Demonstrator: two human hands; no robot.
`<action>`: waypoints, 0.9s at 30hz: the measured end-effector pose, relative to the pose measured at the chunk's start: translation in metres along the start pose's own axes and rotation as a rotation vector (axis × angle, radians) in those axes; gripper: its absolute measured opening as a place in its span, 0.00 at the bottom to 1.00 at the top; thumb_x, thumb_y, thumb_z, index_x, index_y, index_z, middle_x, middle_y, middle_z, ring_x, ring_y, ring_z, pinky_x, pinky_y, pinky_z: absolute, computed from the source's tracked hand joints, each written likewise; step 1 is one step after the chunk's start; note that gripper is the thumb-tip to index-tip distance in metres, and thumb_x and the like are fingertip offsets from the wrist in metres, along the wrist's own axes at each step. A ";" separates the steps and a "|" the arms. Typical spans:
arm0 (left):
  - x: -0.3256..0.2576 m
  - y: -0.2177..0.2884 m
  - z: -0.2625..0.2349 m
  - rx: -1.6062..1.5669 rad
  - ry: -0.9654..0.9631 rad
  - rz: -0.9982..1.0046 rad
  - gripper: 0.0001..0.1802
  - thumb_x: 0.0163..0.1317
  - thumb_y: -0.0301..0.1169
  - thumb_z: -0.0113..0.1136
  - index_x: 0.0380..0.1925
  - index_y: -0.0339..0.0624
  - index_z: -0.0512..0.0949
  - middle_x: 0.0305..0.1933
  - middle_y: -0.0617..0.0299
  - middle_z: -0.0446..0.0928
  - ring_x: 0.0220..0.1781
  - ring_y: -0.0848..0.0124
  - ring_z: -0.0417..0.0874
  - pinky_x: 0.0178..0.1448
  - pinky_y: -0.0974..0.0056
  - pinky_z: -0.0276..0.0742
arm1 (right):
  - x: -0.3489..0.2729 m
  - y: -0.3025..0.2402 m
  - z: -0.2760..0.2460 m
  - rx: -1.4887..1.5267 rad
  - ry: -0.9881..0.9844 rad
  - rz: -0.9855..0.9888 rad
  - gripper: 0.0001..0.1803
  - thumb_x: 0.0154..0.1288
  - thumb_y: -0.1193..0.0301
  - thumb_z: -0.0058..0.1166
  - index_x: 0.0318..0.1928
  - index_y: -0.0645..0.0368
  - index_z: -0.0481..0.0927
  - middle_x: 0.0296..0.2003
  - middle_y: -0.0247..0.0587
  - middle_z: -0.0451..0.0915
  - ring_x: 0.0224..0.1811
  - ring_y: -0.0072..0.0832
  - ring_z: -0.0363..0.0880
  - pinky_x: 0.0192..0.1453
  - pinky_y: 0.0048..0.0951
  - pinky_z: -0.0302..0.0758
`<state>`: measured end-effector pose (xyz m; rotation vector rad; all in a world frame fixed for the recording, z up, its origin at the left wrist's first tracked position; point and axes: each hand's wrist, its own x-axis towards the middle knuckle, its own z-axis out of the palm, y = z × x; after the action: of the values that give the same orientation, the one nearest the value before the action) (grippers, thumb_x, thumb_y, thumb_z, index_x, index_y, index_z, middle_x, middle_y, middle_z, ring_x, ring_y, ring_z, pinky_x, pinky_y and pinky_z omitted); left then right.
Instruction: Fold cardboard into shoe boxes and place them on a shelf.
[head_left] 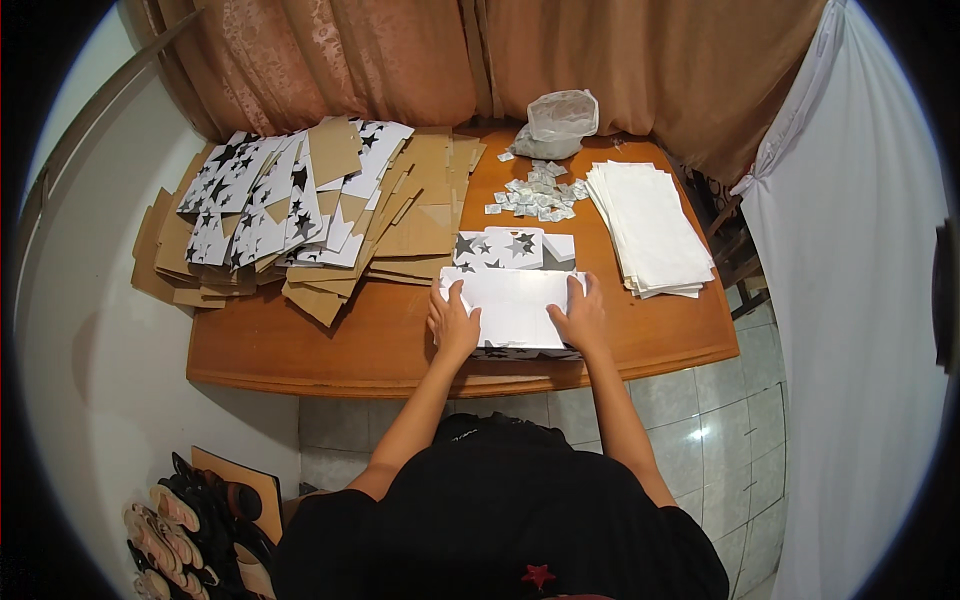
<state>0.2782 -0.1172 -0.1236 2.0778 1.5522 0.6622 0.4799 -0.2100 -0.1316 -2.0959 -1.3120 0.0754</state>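
Fingers spread flat: left hand (453, 325) and right hand (580, 318) pressing a white sheet (512, 300) over a star-printed box (500, 248) at the table's (300, 345) near edge. Light, thin, easily creased (probably); best handled by the edges.

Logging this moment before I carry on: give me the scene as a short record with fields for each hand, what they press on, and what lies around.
left hand: flat on the white sheet's left edge
right hand: flat on the sheet's right edge
white sheet: lies in the open star-printed box at the table's near edge
box lid flap: star-printed, just behind the sheet
flat cardboard blanks: heaped at left
white paper stack: at right
small packets: scattered behind, beside a plastic bag
table: wooden
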 end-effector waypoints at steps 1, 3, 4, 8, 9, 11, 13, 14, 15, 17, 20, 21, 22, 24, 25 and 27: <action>-0.001 0.000 0.001 0.000 0.001 -0.002 0.32 0.51 0.32 0.62 0.57 0.46 0.62 0.67 0.46 0.48 0.67 0.48 0.52 0.63 0.46 0.54 | 0.000 -0.005 0.000 -0.093 -0.029 0.019 0.37 0.48 0.59 0.62 0.58 0.59 0.65 0.61 0.59 0.54 0.61 0.53 0.56 0.60 0.50 0.59; -0.002 -0.001 0.005 0.075 0.006 0.010 0.34 0.51 0.31 0.63 0.58 0.47 0.61 0.67 0.45 0.46 0.67 0.48 0.52 0.64 0.46 0.53 | 0.000 -0.013 -0.001 -0.185 -0.058 0.036 0.39 0.46 0.60 0.63 0.59 0.58 0.63 0.62 0.57 0.54 0.61 0.53 0.57 0.58 0.50 0.61; -0.002 -0.001 0.006 0.074 0.007 0.009 0.34 0.51 0.31 0.63 0.58 0.47 0.61 0.67 0.45 0.46 0.67 0.48 0.52 0.64 0.46 0.53 | 0.000 -0.016 0.000 -0.233 -0.067 0.047 0.40 0.46 0.60 0.63 0.60 0.57 0.62 0.62 0.56 0.54 0.61 0.53 0.57 0.57 0.50 0.62; -0.001 -0.001 0.004 0.096 0.045 0.023 0.36 0.49 0.32 0.64 0.58 0.43 0.59 0.65 0.44 0.50 0.63 0.46 0.58 0.61 0.47 0.58 | 0.001 -0.019 -0.003 -0.291 -0.102 0.091 0.41 0.45 0.59 0.63 0.60 0.57 0.61 0.63 0.54 0.52 0.59 0.52 0.59 0.54 0.51 0.65; 0.000 0.000 0.002 0.099 0.070 0.019 0.37 0.49 0.34 0.65 0.58 0.41 0.59 0.63 0.44 0.54 0.61 0.47 0.62 0.59 0.50 0.62 | 0.000 -0.018 -0.003 -0.291 -0.101 0.089 0.41 0.45 0.59 0.63 0.60 0.57 0.61 0.63 0.54 0.52 0.59 0.52 0.59 0.54 0.51 0.65; 0.002 -0.010 0.000 -0.037 0.053 -0.033 0.36 0.49 0.35 0.64 0.57 0.38 0.61 0.60 0.43 0.60 0.57 0.48 0.67 0.56 0.52 0.65 | -0.001 -0.015 -0.005 -0.180 -0.037 0.090 0.42 0.46 0.57 0.62 0.60 0.60 0.61 0.64 0.54 0.50 0.59 0.53 0.59 0.54 0.50 0.65; 0.005 -0.031 -0.002 -0.174 0.040 -0.081 0.34 0.50 0.37 0.63 0.56 0.35 0.63 0.57 0.43 0.65 0.54 0.48 0.71 0.54 0.53 0.69 | 0.000 -0.011 -0.004 -0.123 0.019 0.089 0.42 0.47 0.57 0.61 0.60 0.62 0.60 0.63 0.55 0.53 0.59 0.54 0.60 0.55 0.49 0.65; 0.007 -0.045 -0.002 -0.303 -0.112 -0.173 0.33 0.52 0.40 0.61 0.54 0.34 0.64 0.54 0.43 0.68 0.52 0.49 0.73 0.52 0.55 0.70 | 0.001 -0.010 -0.003 -0.067 0.073 0.092 0.42 0.48 0.56 0.60 0.60 0.64 0.60 0.62 0.56 0.55 0.58 0.54 0.61 0.55 0.48 0.66; 0.007 -0.052 -0.006 -0.430 -0.268 -0.264 0.32 0.53 0.43 0.59 0.53 0.33 0.66 0.52 0.43 0.72 0.51 0.50 0.75 0.51 0.56 0.71 | 0.002 -0.009 -0.003 -0.066 0.073 0.091 0.42 0.48 0.56 0.60 0.60 0.64 0.60 0.62 0.56 0.55 0.58 0.54 0.61 0.55 0.48 0.66; 0.003 -0.063 -0.014 -0.668 -0.383 -0.272 0.33 0.54 0.48 0.57 0.54 0.37 0.68 0.55 0.45 0.71 0.58 0.54 0.71 0.55 0.56 0.68 | 0.006 -0.007 -0.005 0.098 0.043 0.277 0.42 0.49 0.56 0.59 0.60 0.67 0.59 0.57 0.57 0.61 0.57 0.53 0.64 0.56 0.45 0.66; -0.007 -0.047 -0.039 -0.784 -0.549 -0.409 0.38 0.54 0.49 0.58 0.62 0.43 0.61 0.60 0.49 0.67 0.63 0.59 0.66 0.59 0.54 0.64 | 0.002 -0.003 -0.010 0.100 0.083 0.285 0.41 0.50 0.56 0.58 0.60 0.67 0.59 0.53 0.58 0.65 0.56 0.50 0.65 0.57 0.43 0.66; -0.016 -0.029 -0.054 -0.815 -0.560 -0.539 0.38 0.54 0.46 0.58 0.64 0.46 0.59 0.61 0.53 0.65 0.63 0.63 0.63 0.60 0.57 0.62 | 0.000 -0.002 -0.014 0.102 0.084 0.283 0.41 0.50 0.56 0.58 0.60 0.67 0.59 0.53 0.58 0.65 0.56 0.50 0.65 0.57 0.43 0.66; -0.022 -0.021 -0.062 -0.848 -0.563 -0.671 0.38 0.55 0.44 0.58 0.65 0.50 0.57 0.62 0.57 0.63 0.64 0.66 0.61 0.62 0.59 0.59 | -0.001 -0.002 -0.019 0.101 0.117 0.286 0.41 0.51 0.56 0.58 0.60 0.67 0.59 0.53 0.58 0.65 0.56 0.50 0.65 0.58 0.43 0.65; -0.026 -0.028 -0.055 -0.912 -0.604 -0.552 0.41 0.54 0.43 0.59 0.66 0.49 0.54 0.66 0.56 0.56 0.65 0.65 0.59 0.63 0.57 0.58 | -0.003 -0.002 -0.030 0.127 0.179 0.289 0.40 0.52 0.57 0.57 0.60 0.68 0.59 0.53 0.59 0.65 0.57 0.49 0.65 0.59 0.41 0.64; -0.027 -0.031 -0.051 -0.970 -0.651 -0.432 0.45 0.52 0.42 0.61 0.68 0.49 0.50 0.71 0.55 0.48 0.67 0.63 0.58 0.65 0.56 0.57 | -0.004 -0.001 -0.035 0.128 0.179 0.284 0.40 0.52 0.57 0.57 0.60 0.68 0.59 0.53 0.59 0.65 0.57 0.49 0.65 0.59 0.41 0.64; -0.028 -0.023 -0.040 -1.127 -0.557 -0.189 0.44 0.51 0.34 0.63 0.67 0.48 0.52 0.69 0.54 0.50 0.66 0.62 0.59 0.65 0.60 0.58 | -0.005 -0.001 -0.043 0.166 0.279 0.294 0.39 0.53 0.58 0.57 0.60 0.69 0.59 0.54 0.59 0.64 0.57 0.50 0.63 0.60 0.41 0.62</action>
<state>0.2294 -0.1349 -0.1099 1.0912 0.7293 0.5981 0.4930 -0.2348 -0.0988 -2.0546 -0.8025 0.0161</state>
